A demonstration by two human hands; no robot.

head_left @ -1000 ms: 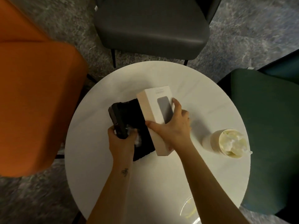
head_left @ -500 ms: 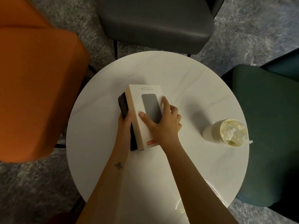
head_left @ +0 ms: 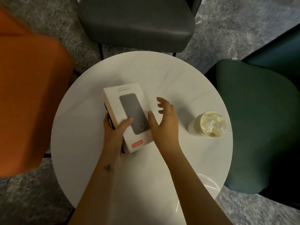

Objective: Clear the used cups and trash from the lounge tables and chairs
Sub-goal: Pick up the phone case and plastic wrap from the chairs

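As left hand (head_left: 113, 131) grips box (head_left: 113, 101), round table (head_left: 162, 70)

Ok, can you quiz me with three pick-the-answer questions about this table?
1. Where is the paper cup? A on the white round table; B on a chair; C on the floor.
2. What colour is the chair nearest the cup? A orange; B green; C pink.
3. What is the left hand doing? A gripping the white box; B lying flat; C holding the cup.
Answers: 1 A, it stands on the tabletop right of the box. 2 B, the green seat is beside it. 3 A, its thumb curls over the box top.
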